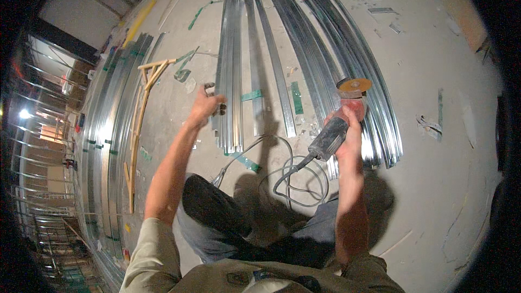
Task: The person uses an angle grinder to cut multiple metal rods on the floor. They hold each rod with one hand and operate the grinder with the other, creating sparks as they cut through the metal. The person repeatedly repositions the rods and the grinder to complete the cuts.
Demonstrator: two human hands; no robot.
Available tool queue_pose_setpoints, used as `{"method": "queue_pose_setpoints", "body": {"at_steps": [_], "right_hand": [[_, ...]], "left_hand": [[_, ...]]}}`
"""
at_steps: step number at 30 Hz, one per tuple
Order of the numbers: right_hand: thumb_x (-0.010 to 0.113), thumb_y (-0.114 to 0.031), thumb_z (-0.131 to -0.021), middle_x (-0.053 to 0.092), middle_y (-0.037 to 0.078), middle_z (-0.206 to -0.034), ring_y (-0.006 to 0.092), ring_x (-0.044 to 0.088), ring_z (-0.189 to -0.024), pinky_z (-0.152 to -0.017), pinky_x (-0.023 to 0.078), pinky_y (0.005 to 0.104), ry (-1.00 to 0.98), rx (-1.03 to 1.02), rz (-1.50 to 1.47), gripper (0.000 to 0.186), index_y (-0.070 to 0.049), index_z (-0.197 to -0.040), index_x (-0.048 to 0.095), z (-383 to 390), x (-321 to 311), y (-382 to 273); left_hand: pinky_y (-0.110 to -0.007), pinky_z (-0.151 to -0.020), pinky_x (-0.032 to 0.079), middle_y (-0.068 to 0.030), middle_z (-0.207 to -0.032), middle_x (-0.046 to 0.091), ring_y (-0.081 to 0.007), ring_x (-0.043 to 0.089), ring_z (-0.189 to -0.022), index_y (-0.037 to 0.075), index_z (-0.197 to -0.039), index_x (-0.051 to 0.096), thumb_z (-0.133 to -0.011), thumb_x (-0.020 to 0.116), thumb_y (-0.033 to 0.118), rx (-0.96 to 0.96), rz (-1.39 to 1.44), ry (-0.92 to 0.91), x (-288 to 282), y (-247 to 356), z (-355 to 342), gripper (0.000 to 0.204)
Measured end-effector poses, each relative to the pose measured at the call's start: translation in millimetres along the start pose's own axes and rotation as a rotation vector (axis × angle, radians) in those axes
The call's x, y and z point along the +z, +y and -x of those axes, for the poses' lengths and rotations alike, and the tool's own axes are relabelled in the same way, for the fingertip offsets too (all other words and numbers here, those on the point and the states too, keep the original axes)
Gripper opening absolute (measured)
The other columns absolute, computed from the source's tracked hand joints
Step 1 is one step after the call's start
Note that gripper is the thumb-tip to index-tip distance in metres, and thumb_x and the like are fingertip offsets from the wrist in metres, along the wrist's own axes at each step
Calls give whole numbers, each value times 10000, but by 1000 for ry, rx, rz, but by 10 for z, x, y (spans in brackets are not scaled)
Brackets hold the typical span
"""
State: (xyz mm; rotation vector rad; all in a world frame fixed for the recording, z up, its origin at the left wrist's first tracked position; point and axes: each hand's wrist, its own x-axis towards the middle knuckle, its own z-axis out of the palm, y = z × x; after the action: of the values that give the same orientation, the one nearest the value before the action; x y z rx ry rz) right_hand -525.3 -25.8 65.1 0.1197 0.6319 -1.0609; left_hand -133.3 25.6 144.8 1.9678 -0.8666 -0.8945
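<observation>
My right hand (351,125) is wrapped round an angle grinder (329,139) with a dark body and a red head. Its orange-yellow cutting disc (355,85) points away from me, just above a wide bundle of shiny metal profiles (310,38). A grey cord (293,176) runs from the tool's rear and loops on the floor by my knees. Beside the left edge of a narrower profile bundle (230,76) is my left hand (208,106), fingers apart and slightly bent, their tips dark. Whether it touches the metal is unclear.
Single profiles (271,59) lie between the two bundles, with green strapping scraps (296,97) around them. To the left are a wooden frame (142,108) and more long profiles (103,141). Debris (430,127) is scattered on the concrete floor (434,195) at right.
</observation>
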Motion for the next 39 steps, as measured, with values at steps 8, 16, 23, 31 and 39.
{"method": "queue_pose_setpoints", "body": {"at_steps": [8,16,23,31,39], "right_hand": [[647,-434,-944,612,88,-737,234,614,-644,-622,530,343,-38,-210,248,386,-53,-930,583,319,-11,-376],[510,-632,-977,663,139,-924,274,662,-779,-726,565,406,63,-326,518,655,-3,-1125,613,555,-428,-509],[696,-371,-926,622,66,-883,202,621,-792,-722,511,351,236,-252,693,394,-45,-1113,580,875,-462,-334],[761,-163,-813,637,18,-891,145,594,-808,-773,491,311,383,-202,1224,337,-61,-1102,620,953,-452,9],[793,-252,-807,717,121,-1091,243,672,-1017,-921,526,402,240,-311,1678,499,-20,-1212,616,1230,-390,382]], "left_hand": [[-314,-602,516,-90,-939,672,-155,630,-713,7,-1123,642,-908,730,497,-194,459,-246,823,-110,26,542],[-330,-625,569,-58,-929,676,-188,653,-714,38,-1232,631,-965,658,297,-123,936,-493,1120,-105,-340,373],[-289,-748,513,-6,-967,645,-124,583,-802,23,-1351,609,-962,656,247,-213,702,-560,1545,-142,-418,452],[-221,-477,300,-7,-840,705,-35,436,-534,-2,-1054,720,-957,708,310,-187,465,-639,1554,-196,-541,327],[-253,-510,361,-43,-872,730,-69,483,-565,5,-1029,698,-971,696,293,-177,390,-696,1607,-444,-633,294]]}}
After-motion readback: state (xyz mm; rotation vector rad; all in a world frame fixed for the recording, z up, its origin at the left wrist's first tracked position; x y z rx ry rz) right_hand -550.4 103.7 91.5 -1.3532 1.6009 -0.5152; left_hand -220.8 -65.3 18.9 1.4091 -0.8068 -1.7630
